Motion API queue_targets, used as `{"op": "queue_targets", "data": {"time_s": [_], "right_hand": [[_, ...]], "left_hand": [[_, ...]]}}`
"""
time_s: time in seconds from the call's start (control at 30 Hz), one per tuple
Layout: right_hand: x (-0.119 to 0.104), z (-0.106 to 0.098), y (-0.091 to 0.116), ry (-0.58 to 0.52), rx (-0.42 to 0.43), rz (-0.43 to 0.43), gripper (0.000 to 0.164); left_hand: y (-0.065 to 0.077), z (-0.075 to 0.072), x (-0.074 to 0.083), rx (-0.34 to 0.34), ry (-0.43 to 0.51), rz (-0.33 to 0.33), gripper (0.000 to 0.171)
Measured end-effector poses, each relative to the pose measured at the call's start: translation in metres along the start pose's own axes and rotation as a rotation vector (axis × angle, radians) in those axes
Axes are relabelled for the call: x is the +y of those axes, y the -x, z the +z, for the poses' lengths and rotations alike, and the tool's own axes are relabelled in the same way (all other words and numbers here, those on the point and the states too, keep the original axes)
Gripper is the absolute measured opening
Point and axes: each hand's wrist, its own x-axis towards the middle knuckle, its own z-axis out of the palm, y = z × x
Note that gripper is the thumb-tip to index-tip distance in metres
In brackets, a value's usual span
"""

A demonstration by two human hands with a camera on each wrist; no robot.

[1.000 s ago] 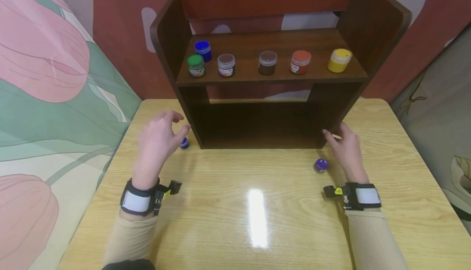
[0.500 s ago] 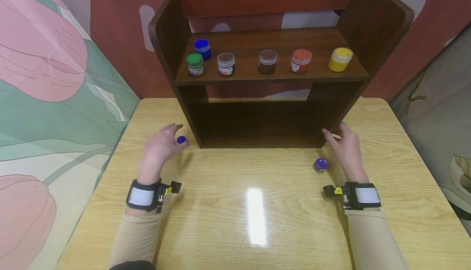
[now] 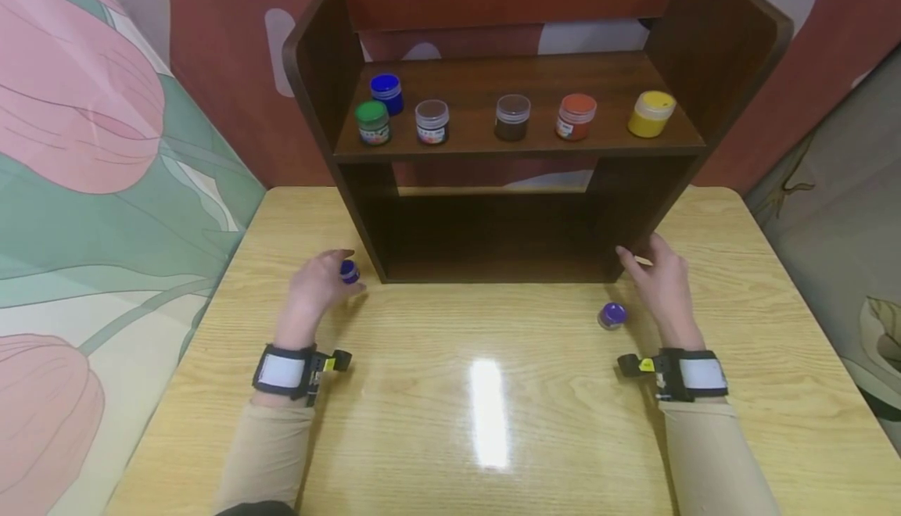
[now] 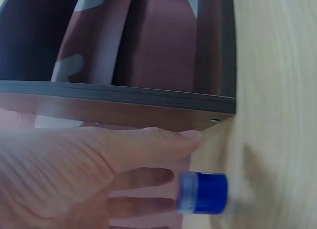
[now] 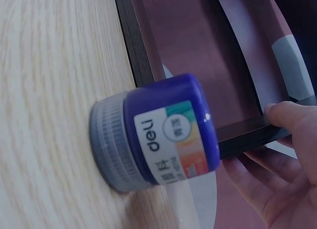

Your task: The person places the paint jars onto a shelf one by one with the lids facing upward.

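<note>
My left hand [image 3: 314, 291] is beside the shelf's left side, thumb and fingers spread around a small blue paint jar [image 3: 349, 271]. In the left wrist view the thumb is apart from this jar [image 4: 203, 193], near the side panel; whether the other fingers touch the jar is unclear. My right hand [image 3: 662, 285] holds the lower right side panel of the dark brown wooden shelf [image 3: 507, 154], thumb inside and fingers outside. In front of that hand a purple paint jar [image 3: 612, 315] stands on the table, its clear lid downward in the right wrist view [image 5: 158, 132].
On the upper shelf stand several paint jars: blue [image 3: 386, 95], green [image 3: 372, 123], clear-lidded dark ones [image 3: 511, 119], red [image 3: 576, 117] and yellow [image 3: 651, 115]. The light wooden table [image 3: 422, 391] extends in front. Patterned cloth [image 3: 84, 148] hangs behind and at the sides.
My left hand has come down and slightly toward the near side, its thumb and fingers now around the blue jar. The right hand and the purple jar have not visibly moved.
</note>
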Motion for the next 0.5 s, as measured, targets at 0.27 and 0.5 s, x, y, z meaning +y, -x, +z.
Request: {"op": "queue_targets", "data": {"time_s": [0.27,0.5], "right_hand": [[-0.001,-0.001,0.0,0.002,0.002,-0.011,0.041],[0.001,0.0,0.0,0.008,0.001,-0.002,0.042]], "left_hand": [[-0.004,0.009,-0.003,0.011,-0.022,0.003,0.074],[-0.007,0.014,-0.005,0.045,0.044,0.021,0.066]]}}
